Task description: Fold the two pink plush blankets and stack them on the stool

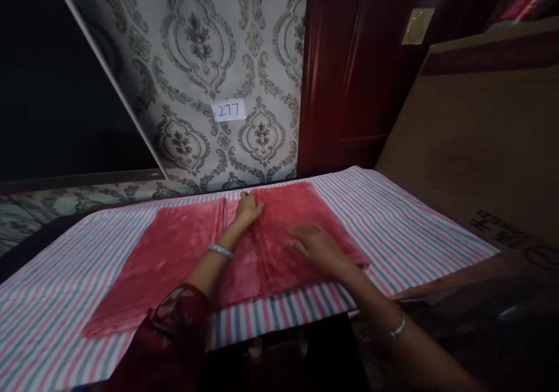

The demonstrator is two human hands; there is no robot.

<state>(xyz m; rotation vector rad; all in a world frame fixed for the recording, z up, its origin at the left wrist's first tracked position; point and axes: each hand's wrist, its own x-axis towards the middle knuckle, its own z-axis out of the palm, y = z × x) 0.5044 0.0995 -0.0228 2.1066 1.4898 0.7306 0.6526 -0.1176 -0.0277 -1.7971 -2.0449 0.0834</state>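
Note:
A red plush cloth (183, 243) lies spread on a striped sheet, its left and right sides folded in toward the middle. Between the two folds runs a narrow, lighter strip of the same cloth. At the far end of the right fold, my left hand (248, 207) has its fingers closed on the fold's inner edge. My right hand (315, 245) is over the right fold, smeared by motion, so its finger positions are unclear. Whether it touches the cloth cannot be made out.
The pink, white and grey striped sheet (419, 229) covers the table. A large cardboard box (476, 141) stands at the right. A dark screen (65, 89) is at the left. Behind are patterned wallpaper (196, 48), a paper marked 277 (229, 110) and a dark red wood panel (345, 71).

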